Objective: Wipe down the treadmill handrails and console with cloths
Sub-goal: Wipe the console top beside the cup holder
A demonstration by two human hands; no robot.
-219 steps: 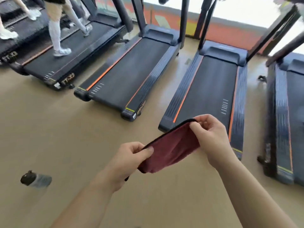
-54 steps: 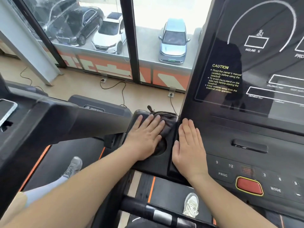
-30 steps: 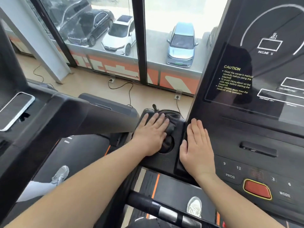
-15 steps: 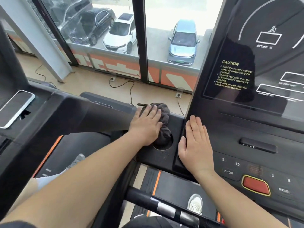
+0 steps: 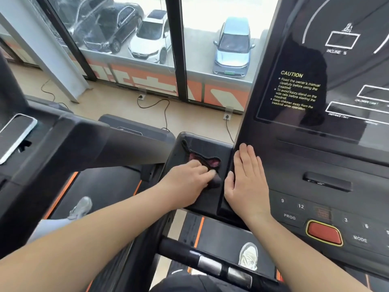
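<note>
Left hand (image 5: 187, 182) grips cloth (image 5: 213, 162) bunched in side tray (image 5: 210, 144), probably scrubbing recess; right hand (image 5: 246, 182) at 3 o'clock, flat on console (image 5: 315, 157), bracing.

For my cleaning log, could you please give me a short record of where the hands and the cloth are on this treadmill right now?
Left hand: fingers curled around the crumpled dark red fabric cloth, which lies in the black plastic side tray
Right hand: flat, fingers straight, resting on the left edge of the black treadmill console
Handrail: black bar with silver grip plates, touched by neither hand
Nearby: white-edged smartphone lying on the neighbouring machine
</note>
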